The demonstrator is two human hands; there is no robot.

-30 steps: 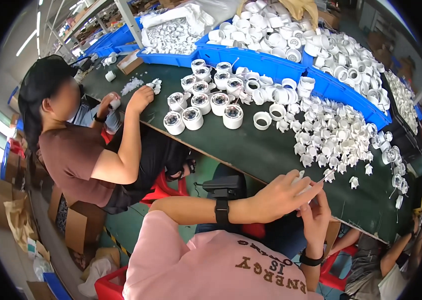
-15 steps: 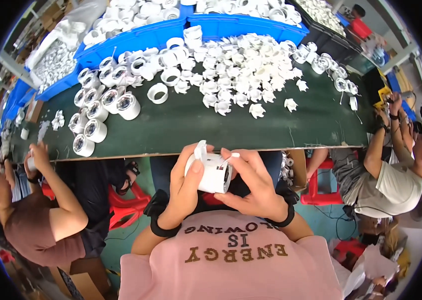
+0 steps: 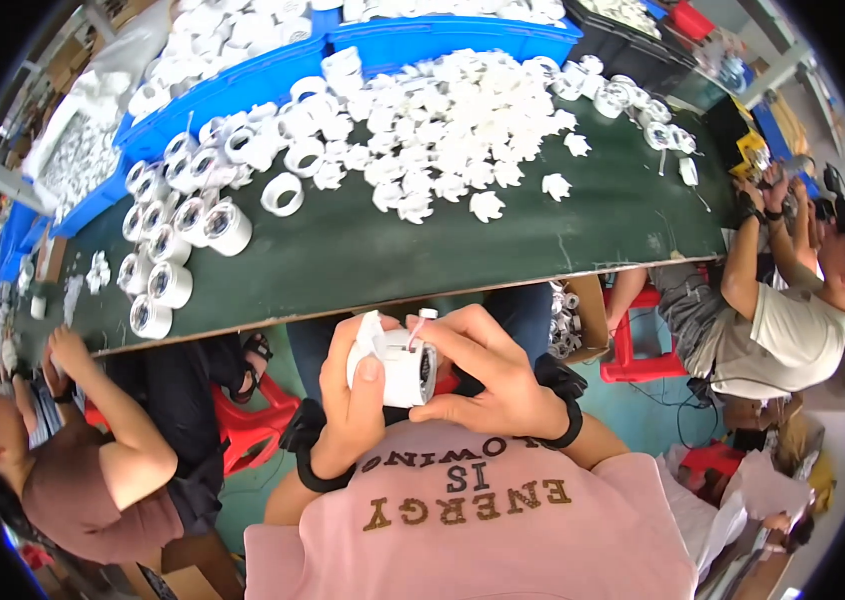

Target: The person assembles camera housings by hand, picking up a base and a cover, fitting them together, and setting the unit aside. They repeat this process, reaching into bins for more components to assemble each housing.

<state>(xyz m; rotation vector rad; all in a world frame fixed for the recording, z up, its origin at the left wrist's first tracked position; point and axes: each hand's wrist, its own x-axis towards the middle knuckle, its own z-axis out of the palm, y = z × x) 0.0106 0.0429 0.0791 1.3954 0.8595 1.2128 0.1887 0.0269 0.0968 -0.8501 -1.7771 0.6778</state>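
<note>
In front of my chest I hold a white cylindrical housing (image 3: 403, 380), lying on its side with its dark round end toward the right. My left hand (image 3: 348, 385) is closed round its left end, where a white flared piece (image 3: 371, 340) sticks up beside the thumb. My right hand (image 3: 493, 375) grips the dark end, thumb below and fingers above. A small white plug-like piece (image 3: 428, 313) on a thin lead shows at those fingertips. Similar white housings (image 3: 171, 285) with dark lens-like ends stand grouped at the left of the green table (image 3: 343, 255).
White claw-shaped parts (image 3: 463, 130) lie heaped mid-table, with white rings (image 3: 283, 194) beside them. Blue bins (image 3: 453, 42) and a black bin (image 3: 633, 45) of white parts line the far side. People work at left (image 3: 93, 460) and right (image 3: 773, 330). A carton (image 3: 591, 315) stands under the table edge.
The view has shifted, so the table sits further left and tilts more. My hands and the housing appear slightly further left; my right fingers have moved onto the plug-like piece's lead.
</note>
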